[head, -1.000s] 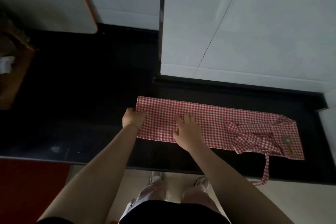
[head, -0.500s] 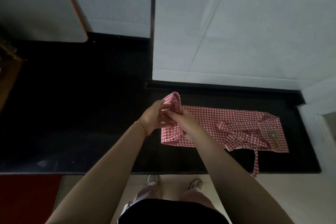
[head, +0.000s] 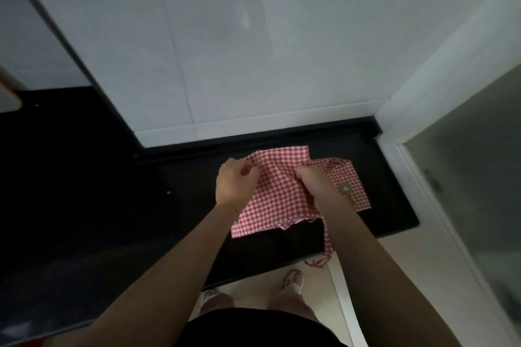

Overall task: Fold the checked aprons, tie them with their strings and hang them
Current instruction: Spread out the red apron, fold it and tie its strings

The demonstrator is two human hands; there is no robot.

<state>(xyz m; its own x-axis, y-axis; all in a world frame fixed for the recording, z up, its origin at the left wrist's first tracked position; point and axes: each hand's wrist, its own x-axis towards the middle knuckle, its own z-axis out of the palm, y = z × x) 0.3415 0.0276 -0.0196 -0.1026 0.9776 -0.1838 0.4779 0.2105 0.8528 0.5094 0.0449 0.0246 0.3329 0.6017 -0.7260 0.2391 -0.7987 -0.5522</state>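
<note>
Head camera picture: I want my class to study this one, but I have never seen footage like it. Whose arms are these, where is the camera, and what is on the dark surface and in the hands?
There is no machine here. A person wears one wide-angle camera on the head, looking forward and down, so the two bare arms rising from the bottom are their own. They stand at a black countertop set against a white tiled wall; their shoes show below its edge. On the countertop lies a partly folded red-and-white checked apron. The left hand has a grip on the cloth's left side and the right hand pinches it near the middle. One apron string hangs over the front edge.
</note>
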